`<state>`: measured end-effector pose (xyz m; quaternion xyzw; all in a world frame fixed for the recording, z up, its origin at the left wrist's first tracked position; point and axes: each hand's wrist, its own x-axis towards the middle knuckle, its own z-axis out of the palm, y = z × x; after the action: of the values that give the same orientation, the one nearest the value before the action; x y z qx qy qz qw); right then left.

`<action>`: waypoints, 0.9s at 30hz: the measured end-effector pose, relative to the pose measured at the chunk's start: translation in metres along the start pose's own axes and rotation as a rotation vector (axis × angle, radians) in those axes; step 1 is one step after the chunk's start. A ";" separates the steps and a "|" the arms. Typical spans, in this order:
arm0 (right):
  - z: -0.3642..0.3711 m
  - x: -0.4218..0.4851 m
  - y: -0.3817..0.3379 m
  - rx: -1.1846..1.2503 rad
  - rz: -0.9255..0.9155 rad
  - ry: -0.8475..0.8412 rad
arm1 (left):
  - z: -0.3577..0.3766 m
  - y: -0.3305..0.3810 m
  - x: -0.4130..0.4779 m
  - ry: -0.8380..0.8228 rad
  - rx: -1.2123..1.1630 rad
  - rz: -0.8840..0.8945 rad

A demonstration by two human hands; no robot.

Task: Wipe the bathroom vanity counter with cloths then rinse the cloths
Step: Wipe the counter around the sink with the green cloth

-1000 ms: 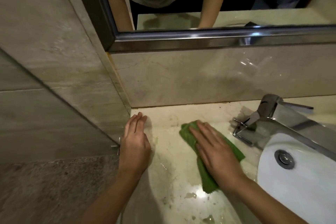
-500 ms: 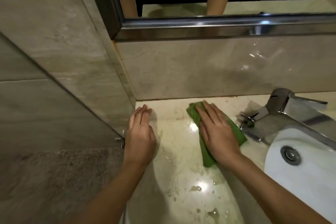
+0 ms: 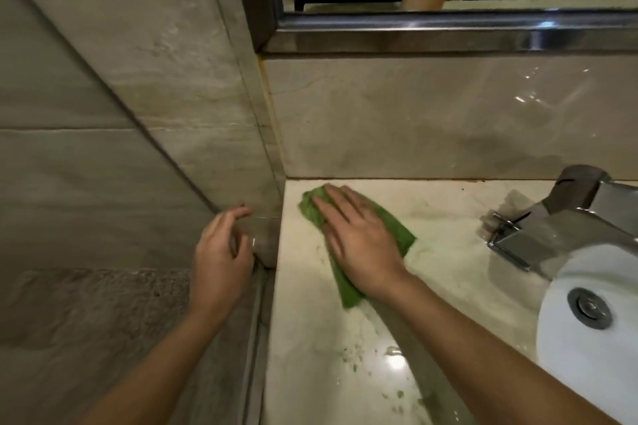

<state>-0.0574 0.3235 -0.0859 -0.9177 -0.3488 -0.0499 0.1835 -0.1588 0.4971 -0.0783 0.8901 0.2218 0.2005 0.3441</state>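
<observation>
A green cloth (image 3: 400, 235) lies flat on the pale marble vanity counter (image 3: 445, 269), close to the back left corner. My right hand (image 3: 359, 238) presses on it with straight fingers pointing toward the corner. Most of the cloth is hidden under the palm. My left hand (image 3: 221, 252) is off the counter, to the left of its side edge, by the stone side wall, fingers loosely bent and holding nothing.
A chrome faucet (image 3: 566, 217) stands at the right, over a white basin (image 3: 587, 355) with a metal drain plug (image 3: 588, 307). The backsplash (image 3: 431, 121) and mirror frame (image 3: 448, 31) rise behind. Water droplets (image 3: 359, 352) and a glare spot sit on the near counter.
My right hand has pushed the cloth back and left into the counter's corner. My left hand has lifted off the counter and moved left beyond its edge, fingers curling slightly.
</observation>
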 end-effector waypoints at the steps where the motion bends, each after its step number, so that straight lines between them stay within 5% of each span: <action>1: 0.002 -0.007 -0.007 0.012 -0.076 -0.038 | -0.002 -0.003 -0.002 -0.001 0.006 -0.013; 5: -0.022 -0.053 0.019 0.115 -0.125 -0.174 | -0.005 -0.010 -0.009 -0.010 0.007 -0.003; 10: -0.002 0.002 0.008 0.071 0.050 -0.036 | -0.003 -0.013 -0.019 -0.013 0.001 0.021; 15: -0.009 -0.050 -0.018 0.134 -0.212 -0.191 | -0.011 -0.019 -0.023 -0.028 0.013 0.010; 21: -0.009 -0.001 0.016 0.069 0.043 -0.045 | -0.009 -0.016 -0.028 -0.048 -0.016 -0.029; 27: -0.009 -0.038 -0.014 0.139 -0.156 -0.146 | -0.010 -0.015 -0.032 -0.053 0.009 0.009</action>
<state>-0.0949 0.3059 -0.0812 -0.8740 -0.4341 0.0273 0.2165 -0.1936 0.4955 -0.0891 0.8976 0.2095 0.1774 0.3449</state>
